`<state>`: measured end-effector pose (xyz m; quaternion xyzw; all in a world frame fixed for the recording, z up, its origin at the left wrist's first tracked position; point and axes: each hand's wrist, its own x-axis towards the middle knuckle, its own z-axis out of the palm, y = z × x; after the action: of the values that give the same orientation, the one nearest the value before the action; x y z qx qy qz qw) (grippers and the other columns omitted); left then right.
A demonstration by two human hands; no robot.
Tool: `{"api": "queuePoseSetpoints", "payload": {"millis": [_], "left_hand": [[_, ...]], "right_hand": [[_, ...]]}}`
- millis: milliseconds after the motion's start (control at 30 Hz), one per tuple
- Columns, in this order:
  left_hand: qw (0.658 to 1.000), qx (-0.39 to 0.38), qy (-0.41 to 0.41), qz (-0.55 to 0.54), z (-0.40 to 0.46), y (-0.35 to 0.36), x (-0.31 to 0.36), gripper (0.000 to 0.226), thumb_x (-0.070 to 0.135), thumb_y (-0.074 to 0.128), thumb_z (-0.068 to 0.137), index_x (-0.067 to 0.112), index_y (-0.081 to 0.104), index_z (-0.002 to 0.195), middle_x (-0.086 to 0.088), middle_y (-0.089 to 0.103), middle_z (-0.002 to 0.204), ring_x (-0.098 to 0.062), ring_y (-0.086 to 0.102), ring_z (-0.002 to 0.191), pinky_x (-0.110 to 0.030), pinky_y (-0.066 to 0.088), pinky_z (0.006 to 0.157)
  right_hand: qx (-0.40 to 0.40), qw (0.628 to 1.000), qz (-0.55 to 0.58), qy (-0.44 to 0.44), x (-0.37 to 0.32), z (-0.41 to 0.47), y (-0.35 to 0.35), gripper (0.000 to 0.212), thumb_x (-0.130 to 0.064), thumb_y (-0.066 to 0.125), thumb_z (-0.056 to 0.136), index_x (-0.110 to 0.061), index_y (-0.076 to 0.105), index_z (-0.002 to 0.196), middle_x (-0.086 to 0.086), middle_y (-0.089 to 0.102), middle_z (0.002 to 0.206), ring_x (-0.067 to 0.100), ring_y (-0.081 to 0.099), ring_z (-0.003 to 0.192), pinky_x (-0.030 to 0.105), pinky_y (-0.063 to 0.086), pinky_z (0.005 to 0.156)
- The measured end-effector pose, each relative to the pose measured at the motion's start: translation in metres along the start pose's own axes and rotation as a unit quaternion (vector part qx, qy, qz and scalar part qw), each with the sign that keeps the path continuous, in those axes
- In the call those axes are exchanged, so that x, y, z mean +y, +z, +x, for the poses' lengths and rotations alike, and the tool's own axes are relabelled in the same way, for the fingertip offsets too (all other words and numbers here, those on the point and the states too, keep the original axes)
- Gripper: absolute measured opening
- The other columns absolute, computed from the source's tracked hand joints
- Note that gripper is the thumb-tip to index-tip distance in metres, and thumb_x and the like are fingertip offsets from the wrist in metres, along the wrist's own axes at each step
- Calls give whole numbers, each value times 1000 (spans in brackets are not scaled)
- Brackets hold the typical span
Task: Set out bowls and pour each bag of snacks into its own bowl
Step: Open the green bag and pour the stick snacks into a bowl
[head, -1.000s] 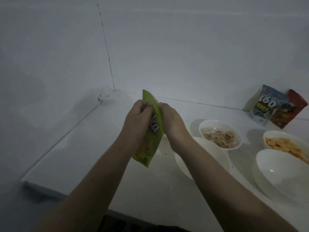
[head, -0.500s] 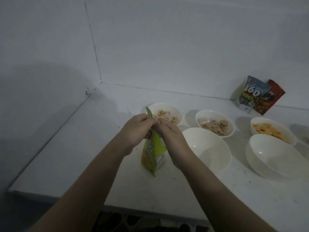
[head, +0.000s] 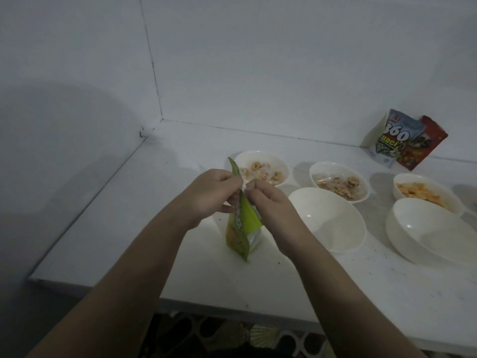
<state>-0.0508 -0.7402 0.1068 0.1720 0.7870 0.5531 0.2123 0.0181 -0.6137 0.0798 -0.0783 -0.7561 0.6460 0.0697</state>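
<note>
A green snack bag [head: 241, 228] hangs upright just above the white counter [head: 154, 228], its top edge pinched between both hands. My left hand [head: 214, 195] grips the left side of the top and my right hand [head: 268, 202] grips the right side; a small gap shows between them at the seam. An empty white bowl [head: 333, 218] sits right of the bag. A second empty bowl [head: 433, 228] lies further right. Three bowls behind hold snacks: far left [head: 260, 167], middle [head: 340, 180], right [head: 428, 193].
Two more snack bags, a blue-white one [head: 395, 138] and a red one [head: 423, 146], lean against the back wall at the right. White walls meet in a corner at back left. The counter's front edge runs below my forearms, with patterned floor beneath.
The view has dropped, bringing the bowls into sight. The bag has come down from chest height to just above the counter, and my hands have parted slightly at its top.
</note>
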Motion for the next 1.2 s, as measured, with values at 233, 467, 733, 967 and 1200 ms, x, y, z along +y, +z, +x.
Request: {"api": "queuePoseSetpoints", "payload": {"millis": [233,467,733,967,1200], "left_hand": [[998,25,53,21,-7,5,-2,28,9,53,87,9,54,60,-4,56,64,-13,56,62,-32,59,74],[995,55,67,51,-11,3,-7,26,15,55,84,9,49,60,-5,53,63,-12,55,58,-47,59,81],[976,149,83,135,-14,-13,-9,29,20,55,85,13,44,59,-8,55,65,-38,63,75,-40,44,59],[994,-1,49,99,-17,-9,-17,22,19,49,92,7,56,75,-5,58,77,-26,62,84,-37,51,76],[975,21,-185,-118,9,4,-80,34,38,45,102,9,63,109,-12,63,116,-29,59,103,-41,47,96]], "right_hand": [[-64,996,-68,-1,-19,-7,-14,28,-6,54,92,-13,53,65,7,60,72,18,55,70,26,49,62],[49,995,-84,16,-16,-16,-10,18,-4,51,88,-7,48,70,12,52,69,17,56,55,30,57,58],[153,971,-185,-5,-17,-22,-28,20,-9,51,90,9,46,82,31,64,85,19,72,54,51,60,63],[130,943,-293,-86,-18,-32,-21,22,-9,45,94,-1,41,74,20,55,77,25,68,65,17,40,45],[113,923,-321,-179,-35,-41,-25,22,-7,48,91,-7,39,71,6,43,63,12,35,56,19,29,51]]}}
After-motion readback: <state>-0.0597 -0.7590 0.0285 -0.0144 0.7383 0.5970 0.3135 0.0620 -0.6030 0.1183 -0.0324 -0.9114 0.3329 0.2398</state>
